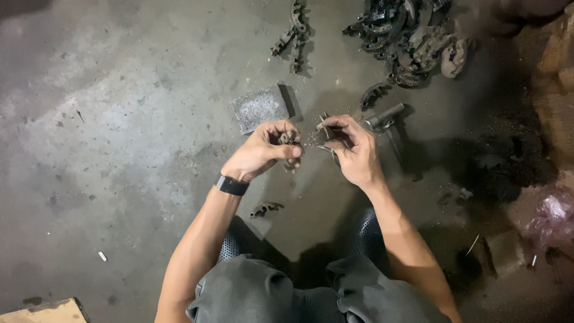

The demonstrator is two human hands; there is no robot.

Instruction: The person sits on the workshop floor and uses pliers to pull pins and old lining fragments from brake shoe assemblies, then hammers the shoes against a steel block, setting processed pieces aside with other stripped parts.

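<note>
Down on the concrete floor (119,119), a person squats, both hands raised in front of the knees. Notes run left to right.

Far left: a cardboard corner (45,311) at the bottom edge, a small white scrap (102,256) on the floor. Greasy, dusty surface.

Left hand (263,152), black wristband (231,185): grip pressed together, thumb over fingers, pinching a small dark metal part (290,140). The part sits between the hands, off the floor, just in front of a grey square pad (260,109).

Right hand (353,149): fingers curled, pinching a thin wire spring (326,128) whose end reaches toward the part. The exact contact point is too small to make out.

Judgement on handling: the part looks like stiff steel, light for its kind, probably oily, so likely slippery; best held across its flat sides, as now, not by the edges. The spring looks thin and whippy; it may flick out if released under tension, so a hold near its hooked end would seem safer.

Below the hands: one loose curved piece (266,209) on the floor.

Right of the hands: a short metal rod (385,115) lying just beside the right hand. Beyond, top: a pile of curved parts (406,42), dark and grimy. Far right: a pink plastic bag (553,215), partly in shadow.
</note>
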